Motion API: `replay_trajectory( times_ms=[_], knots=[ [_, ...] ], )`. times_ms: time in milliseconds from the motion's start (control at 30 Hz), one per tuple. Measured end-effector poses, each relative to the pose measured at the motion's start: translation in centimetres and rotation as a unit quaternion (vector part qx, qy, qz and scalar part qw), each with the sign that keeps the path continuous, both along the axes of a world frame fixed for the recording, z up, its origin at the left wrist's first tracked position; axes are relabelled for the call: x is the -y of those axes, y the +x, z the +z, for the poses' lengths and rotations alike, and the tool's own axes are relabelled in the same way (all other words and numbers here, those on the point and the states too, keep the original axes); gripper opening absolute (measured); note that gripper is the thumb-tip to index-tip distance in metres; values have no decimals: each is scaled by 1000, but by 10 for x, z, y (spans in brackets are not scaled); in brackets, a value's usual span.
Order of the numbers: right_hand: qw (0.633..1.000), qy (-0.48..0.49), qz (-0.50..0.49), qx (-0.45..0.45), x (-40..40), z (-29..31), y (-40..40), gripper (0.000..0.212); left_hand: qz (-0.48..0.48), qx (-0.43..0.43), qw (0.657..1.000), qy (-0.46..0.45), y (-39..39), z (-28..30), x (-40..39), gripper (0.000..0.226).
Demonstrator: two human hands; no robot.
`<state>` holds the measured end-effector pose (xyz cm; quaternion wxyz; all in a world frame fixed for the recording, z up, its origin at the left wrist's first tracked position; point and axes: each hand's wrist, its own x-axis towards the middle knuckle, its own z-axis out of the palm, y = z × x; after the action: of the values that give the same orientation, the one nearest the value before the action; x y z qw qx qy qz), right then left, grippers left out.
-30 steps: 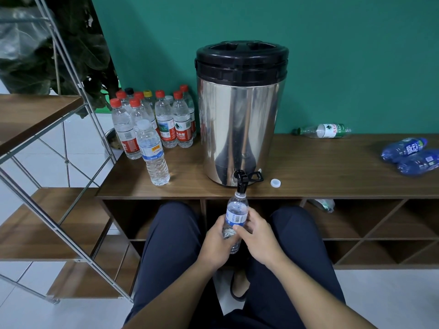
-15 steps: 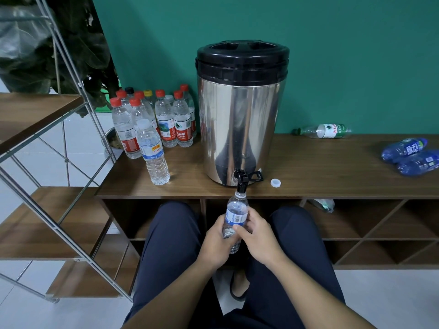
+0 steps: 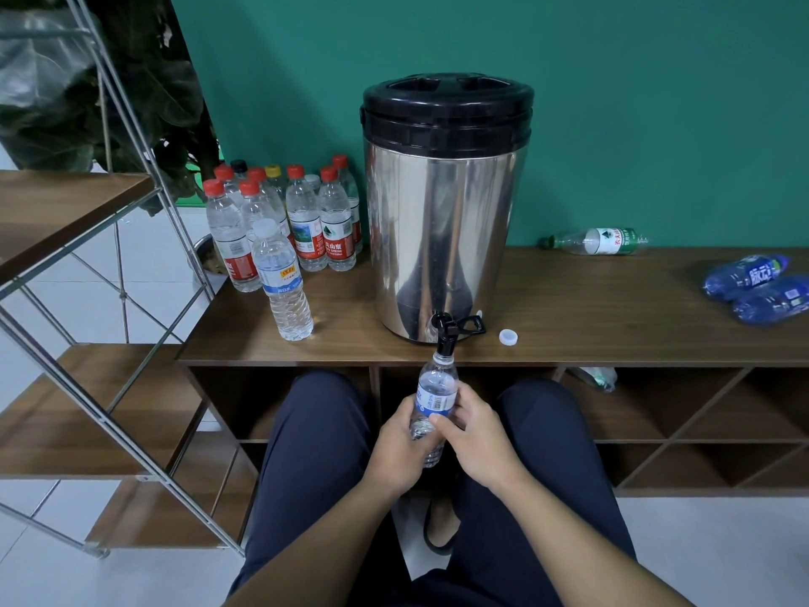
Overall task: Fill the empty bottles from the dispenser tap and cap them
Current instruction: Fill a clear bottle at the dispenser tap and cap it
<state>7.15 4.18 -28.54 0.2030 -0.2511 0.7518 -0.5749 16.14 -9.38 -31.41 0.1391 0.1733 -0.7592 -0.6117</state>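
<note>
Under the tap (image 3: pixel 445 332), I hold the bottle (image 3: pixel 436 396) upright, left hand (image 3: pixel 400 449) and right hand (image 3: pixel 475 440) fingers curled around it.

Both hands (image 3: pixel 442 440) hold a bottle (image 3: pixel 435 394) (uncapped) under the tap (image 3: pixel 445 332).

The dispenser (image 3: pixel 444 212) is set on the counter (image 3: pixel 591 317), its tap (image 3: pixel 445 332) projecting past the front edge. A cluster of capped bottles (image 3: pixel 289 216) is placed to its left, with one more bottle (image 3: pixel 282 282) stood in front of them. A loose cap (image 3: pixel 508 337) is laid just right of the tap. Further right (towards the wall) a bottle (image 3: pixel 595 241) is laid on its side, and two more (image 3: pixel 761 286) are laid at the far right. An open bottle (image 3: pixel 433 403) is held beneath the tap, between left hand (image 3: pixel 400 449) and right hand (image 3: pixel 475 435), before the counter
</note>
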Motion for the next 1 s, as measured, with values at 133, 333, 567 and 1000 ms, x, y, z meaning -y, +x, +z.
replay_trajectory(
  times_ms=[133,333,567,1000],
  knots=[
    [1000,2,1,1,0,0,0,58,-1,1,1000,1,0,0,1,45],
    [1000,3,-2,-10,0,0,0,58,0,1,1000,8,0,0,1,44],
    [1000,6,-3,-12,0,0,0,58,0,0,1000,9,0,0,1,43],
    [1000,1,-3,-8,1,1,1,57,5,0,1000,1,-1,-2,1,46]
  ],
)
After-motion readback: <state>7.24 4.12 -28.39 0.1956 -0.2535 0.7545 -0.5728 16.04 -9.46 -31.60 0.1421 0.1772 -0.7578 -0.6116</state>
